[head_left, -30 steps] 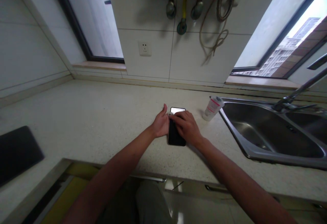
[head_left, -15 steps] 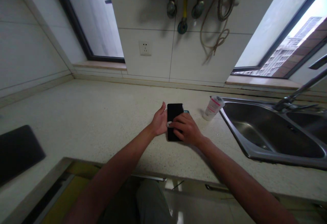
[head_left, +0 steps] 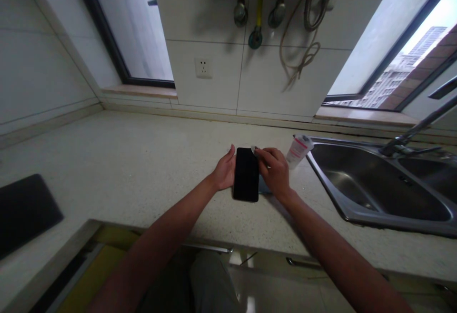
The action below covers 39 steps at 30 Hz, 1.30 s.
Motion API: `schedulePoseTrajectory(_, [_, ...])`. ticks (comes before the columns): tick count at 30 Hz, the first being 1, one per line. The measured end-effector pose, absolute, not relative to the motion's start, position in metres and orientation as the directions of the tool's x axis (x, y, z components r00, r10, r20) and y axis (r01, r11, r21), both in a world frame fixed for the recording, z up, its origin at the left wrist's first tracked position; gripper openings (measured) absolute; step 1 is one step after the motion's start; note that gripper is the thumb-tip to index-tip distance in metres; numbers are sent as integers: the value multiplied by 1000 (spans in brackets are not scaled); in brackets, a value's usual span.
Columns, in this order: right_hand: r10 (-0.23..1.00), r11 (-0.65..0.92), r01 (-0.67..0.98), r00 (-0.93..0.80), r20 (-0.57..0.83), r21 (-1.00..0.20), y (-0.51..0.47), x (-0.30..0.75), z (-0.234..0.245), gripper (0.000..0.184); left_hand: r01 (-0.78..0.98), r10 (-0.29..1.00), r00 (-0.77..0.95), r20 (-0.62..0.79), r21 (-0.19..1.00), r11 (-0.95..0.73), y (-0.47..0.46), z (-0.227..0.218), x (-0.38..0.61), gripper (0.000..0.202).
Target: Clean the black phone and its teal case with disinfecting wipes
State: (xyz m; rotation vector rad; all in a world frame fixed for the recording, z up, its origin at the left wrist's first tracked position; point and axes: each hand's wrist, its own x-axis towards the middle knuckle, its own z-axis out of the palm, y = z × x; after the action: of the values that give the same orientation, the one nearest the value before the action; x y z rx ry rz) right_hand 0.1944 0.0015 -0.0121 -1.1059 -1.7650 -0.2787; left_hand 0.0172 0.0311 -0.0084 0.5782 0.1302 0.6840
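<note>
**Phone flat near the counter's front edge, right hand pinching at its far corner**

The black phone [head_left: 246,175] lies screen-up on the counter [head_left: 124,161], its long sides running from front to back, nearer the front edge than the back wall. The left hand [head_left: 224,172] rests against the phone's left edge, fingers loose and not closed round it, thumb pointing away. The right hand [head_left: 276,172] sits at the phone's far right corner, fingertips pinched on a small white piece [head_left: 254,150]. I cannot tell what the piece is. A bluish flat thing [head_left: 264,188] shows under that hand, just beside the phone.

To the right the room is tight: a white tube [head_left: 298,150] lies near the right hand, and the sink's rim [head_left: 328,184] starts just past it. To the left the counter runs wide as far as a black slab [head_left: 24,210] at the left edge.

Half a second ago the right hand lay across the screen. Now it has shifted to the far right corner and the dark screen is uncovered.
</note>
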Motion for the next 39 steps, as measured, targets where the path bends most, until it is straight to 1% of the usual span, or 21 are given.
schedulePoseTrajectory(5, [579,638,680,-115,807,-362,0,190,-12,25,-586,676,736,34,533,610,32,-7,16,65])
schedulePoseTrajectory(11, [580,702,577,-122,806,-418,-2,185,-11,24,-599,725,688,-26,543,588,34,-9,16,51])
schedulePoseTrajectory(15, [550,749,533,-168,818,-394,-6,182,-12,27,-583,761,637,-125,568,581,37,-13,16,39])
schedulePoseTrajectory(18, [531,782,500,-219,819,-373,-9,180,-10,31,-591,792,588,-165,580,560,39,-13,15,36])
schedulePoseTrajectory(23, [499,812,469,-251,829,-347,-13,178,-5,30,-603,829,532,-173,609,515,38,-9,15,36])
schedulePoseTrajectory(26, [459,841,437,-269,847,-317,-14,176,-3,30,-598,833,522,-185,617,511,38,-9,16,35])
schedulePoseTrajectory(30, [434,870,388,-313,845,-303,-16,173,-5,29,-598,850,483,-211,629,497,40,-11,17,38])
schedulePoseTrajectory(34, [411,896,330,-360,837,-298,-18,171,-8,30,-605,883,427,-192,665,438,39,-11,18,41])
schedulePoseTrajectory(39, [348,920,305,-343,873,-247,-20,168,-9,35,-596,890,427,-158,691,409,35,-7,18,44])
